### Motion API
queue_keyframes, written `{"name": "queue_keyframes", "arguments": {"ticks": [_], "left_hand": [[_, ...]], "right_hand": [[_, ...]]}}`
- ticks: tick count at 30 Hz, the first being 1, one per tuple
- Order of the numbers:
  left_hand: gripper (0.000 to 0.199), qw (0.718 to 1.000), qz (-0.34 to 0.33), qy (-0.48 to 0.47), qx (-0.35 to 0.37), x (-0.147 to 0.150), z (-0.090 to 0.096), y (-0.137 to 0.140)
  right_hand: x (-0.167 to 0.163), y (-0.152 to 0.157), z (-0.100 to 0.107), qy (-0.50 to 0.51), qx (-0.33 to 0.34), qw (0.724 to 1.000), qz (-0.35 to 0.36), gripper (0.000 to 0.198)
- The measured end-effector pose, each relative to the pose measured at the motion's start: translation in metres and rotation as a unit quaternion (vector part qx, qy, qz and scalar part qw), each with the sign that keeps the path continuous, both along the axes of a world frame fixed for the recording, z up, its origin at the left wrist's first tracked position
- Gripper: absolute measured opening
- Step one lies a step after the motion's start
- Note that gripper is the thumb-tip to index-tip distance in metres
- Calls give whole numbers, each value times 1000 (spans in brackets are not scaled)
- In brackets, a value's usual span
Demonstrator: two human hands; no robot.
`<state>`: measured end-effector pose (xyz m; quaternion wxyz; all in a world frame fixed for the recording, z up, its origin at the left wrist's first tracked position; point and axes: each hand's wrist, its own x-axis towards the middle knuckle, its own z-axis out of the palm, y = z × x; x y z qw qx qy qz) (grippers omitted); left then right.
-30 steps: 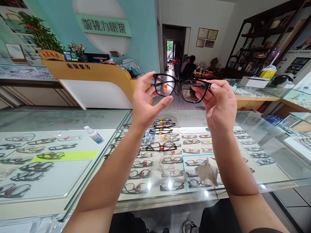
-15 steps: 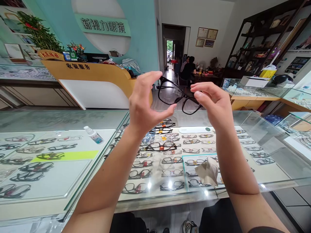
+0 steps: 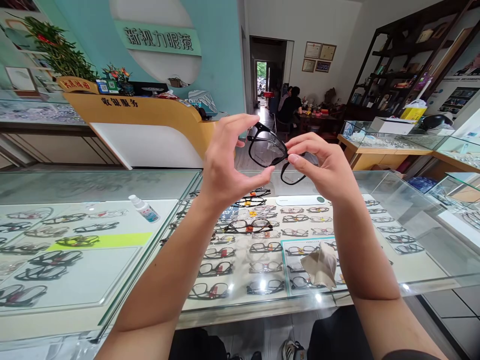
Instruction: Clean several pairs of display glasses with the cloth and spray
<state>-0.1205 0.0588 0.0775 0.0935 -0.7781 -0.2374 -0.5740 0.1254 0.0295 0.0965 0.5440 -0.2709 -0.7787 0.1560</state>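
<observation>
A pair of black-framed glasses [image 3: 267,151] is held up in the air above the glass counter, tilted down to the right. My left hand [image 3: 228,160] curves around the left lens, fingertips at its upper outer corner and thumb at the lower rim. The thumb and fingers of my right hand [image 3: 322,162] pinch the frame near the bridge, partly covering the right lens. Beneath my hands, several other glasses [image 3: 249,226] rest on and in the display counter [image 3: 240,312]. A beige cleaning cloth [image 3: 320,266] lies crumpled on the glass below my right forearm.
A white spray bottle [image 3: 144,208] stands on the counter to the left. Beyond the counter is a yellow and white cashier desk [image 3: 146,142]. Another glass showcase [image 3: 386,142] stands at the right. Two people [image 3: 291,107] sit near the far doorway.
My right hand has shifted left along the frame, from the right lens's upper rim to near the bridge. The glasses have dropped slightly, and my left hand has moved slightly right with them.
</observation>
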Motion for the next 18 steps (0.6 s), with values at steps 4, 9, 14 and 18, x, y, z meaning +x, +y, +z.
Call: {"name": "queue_keyframes", "arguments": {"ticks": [4, 9, 14, 18], "left_hand": [[88, 999, -44, -22, -16, 5, -4, 3], [86, 991, -118, -48, -44, 13, -11, 10], [89, 988, -131, -57, -61, 15, -15, 16], [87, 981, -156, -56, -102, 13, -16, 18]], "right_hand": [[-1, 2, -2, 10, -8, 1000, 6, 23], [-3, 4, -4, 13, -26, 1000, 3, 28], [-4, 8, -7, 26, -45, 999, 18, 29], [-7, 10, -7, 49, -119, 988, 84, 35]]}}
